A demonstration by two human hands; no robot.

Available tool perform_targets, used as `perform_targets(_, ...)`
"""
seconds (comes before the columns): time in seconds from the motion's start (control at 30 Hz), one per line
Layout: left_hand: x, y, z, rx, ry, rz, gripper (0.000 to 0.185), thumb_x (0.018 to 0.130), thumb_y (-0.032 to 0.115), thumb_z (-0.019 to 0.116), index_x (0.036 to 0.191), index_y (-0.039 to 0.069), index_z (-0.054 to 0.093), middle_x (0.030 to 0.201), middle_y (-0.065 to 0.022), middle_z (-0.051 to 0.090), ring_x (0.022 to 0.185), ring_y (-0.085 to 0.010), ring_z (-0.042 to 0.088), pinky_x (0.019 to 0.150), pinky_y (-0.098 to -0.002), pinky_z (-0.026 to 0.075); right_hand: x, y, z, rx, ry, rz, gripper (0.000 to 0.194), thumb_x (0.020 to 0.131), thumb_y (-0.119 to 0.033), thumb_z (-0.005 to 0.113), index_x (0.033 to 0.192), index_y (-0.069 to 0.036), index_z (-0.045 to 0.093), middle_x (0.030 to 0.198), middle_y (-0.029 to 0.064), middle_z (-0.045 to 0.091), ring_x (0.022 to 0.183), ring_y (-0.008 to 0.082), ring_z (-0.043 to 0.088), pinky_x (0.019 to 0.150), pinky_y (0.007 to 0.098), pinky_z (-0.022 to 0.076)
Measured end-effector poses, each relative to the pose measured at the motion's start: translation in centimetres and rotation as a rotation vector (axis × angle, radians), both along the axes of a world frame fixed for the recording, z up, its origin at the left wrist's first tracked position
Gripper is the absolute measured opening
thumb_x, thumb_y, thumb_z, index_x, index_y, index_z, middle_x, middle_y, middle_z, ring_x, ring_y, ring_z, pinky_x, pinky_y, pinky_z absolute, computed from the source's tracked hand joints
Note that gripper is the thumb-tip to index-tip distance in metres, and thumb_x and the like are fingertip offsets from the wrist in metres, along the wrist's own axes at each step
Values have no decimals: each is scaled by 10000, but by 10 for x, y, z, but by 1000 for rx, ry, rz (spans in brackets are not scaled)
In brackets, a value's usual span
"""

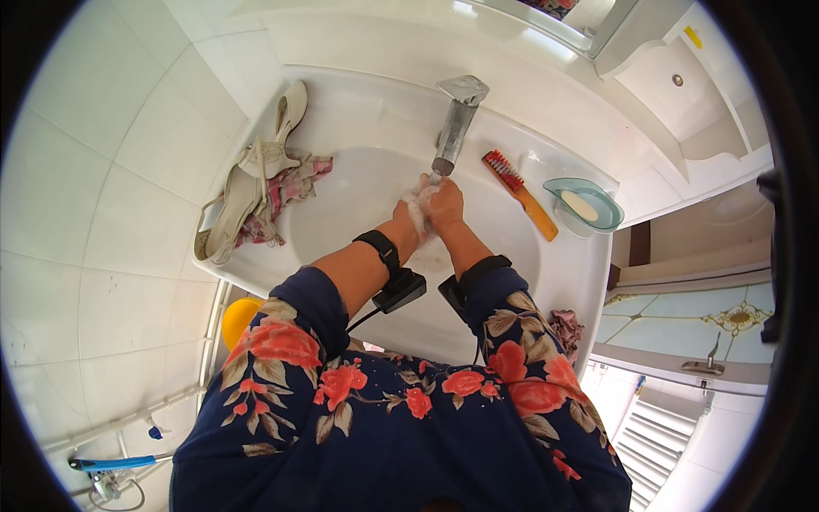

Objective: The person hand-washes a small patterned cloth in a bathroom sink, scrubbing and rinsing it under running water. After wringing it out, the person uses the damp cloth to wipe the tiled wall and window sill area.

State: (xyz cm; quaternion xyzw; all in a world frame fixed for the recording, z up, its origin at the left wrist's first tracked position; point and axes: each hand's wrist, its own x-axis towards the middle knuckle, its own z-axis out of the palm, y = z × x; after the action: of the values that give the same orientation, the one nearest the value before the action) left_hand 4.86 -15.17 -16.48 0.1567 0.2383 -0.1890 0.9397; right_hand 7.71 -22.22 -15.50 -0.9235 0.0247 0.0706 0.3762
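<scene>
My left hand and my right hand press against each other, coated in white suds, under the spout of a chrome faucet over a white washbasin. Whether anything lies between the palms is hidden, and the left fingers are mostly covered. A scrubbing brush with red and white bristles rests on the basin's right ledge. Beside it a green translucent soap dish holds a pale bar of soap. On the left ledge, light-coloured heeled shoes lie on a pink checked cloth.
A crumpled mauve cloth sits on the basin's right edge near my sleeve. A yellow plastic container is below the left rim. Tiled wall borders the left side; a white shelf unit stands at the upper right.
</scene>
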Motion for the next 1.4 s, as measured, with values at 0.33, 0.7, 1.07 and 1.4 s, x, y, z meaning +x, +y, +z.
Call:
perform_targets(0.33, 4, 37, 12, 145, 112, 88, 242, 855, 150, 403, 1062, 26, 429, 1078, -154, 498, 996, -302, 506, 834, -487, 443, -31, -38, 28, 691, 199, -55, 148, 816, -151, 572, 923, -51, 548, 838, 24, 581, 731, 121, 551, 643, 288, 458)
perform_targets(0.7, -11, 12, -4, 180, 106, -99, 209, 865, 296, 413, 906, 107, 494, 908, -52, 531, 819, -204, 524, 748, -369, 441, -23, -6, 11, -82, -138, 60, 340, 778, -366, 481, 824, -46, 584, 820, 140, 618, 778, 342, 579, 713, 419, 444)
perform_targets(1.07, -20, 35, 25, 295, 102, -411, 425, 765, 530, 518, 965, 156, 545, 1003, -49, 536, 916, -233, 490, 771, -480, 408, -10, -36, 20, 1639, 899, -197, 480, 819, -478, 481, 979, -27, 526, 964, 109, 583, 813, 289, 578, 778, 437, 463)
perform_targets(1.4, 4, 24, 11, 435, 360, 150, 381, 863, 432, 414, 1041, 105, 497, 1001, -118, 560, 888, -259, 559, 781, -423, 456, -53, -18, 42, 538, 40, 34, 391, 682, -389, 638, 868, -53, 566, 804, 103, 608, 711, 255, 577, 671, 326, 453)
